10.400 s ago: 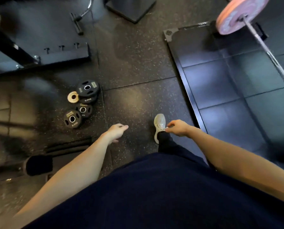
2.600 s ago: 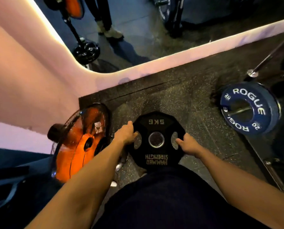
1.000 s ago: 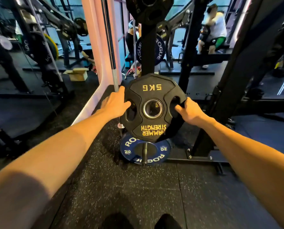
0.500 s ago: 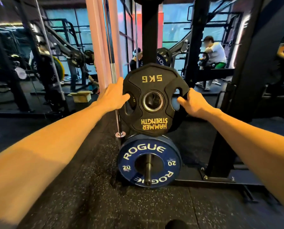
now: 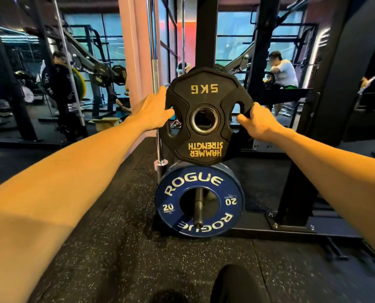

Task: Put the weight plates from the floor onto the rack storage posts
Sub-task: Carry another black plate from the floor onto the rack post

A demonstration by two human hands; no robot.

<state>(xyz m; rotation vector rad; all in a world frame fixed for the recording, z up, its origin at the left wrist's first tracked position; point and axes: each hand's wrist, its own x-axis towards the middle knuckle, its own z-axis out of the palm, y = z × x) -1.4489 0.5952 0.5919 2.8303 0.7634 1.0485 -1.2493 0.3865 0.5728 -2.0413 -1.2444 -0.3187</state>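
Because the rack (image 5: 206,31) stores plates on posts sticking out toward the person, the blue plate (image 5: 199,200) already hangs low on one, and the black plate (image 5: 205,117) is held upright above it, hole facing forward, apparently to meet another post. The left hand (image 5: 152,111) and right hand (image 5: 255,121) grasp its side openings.
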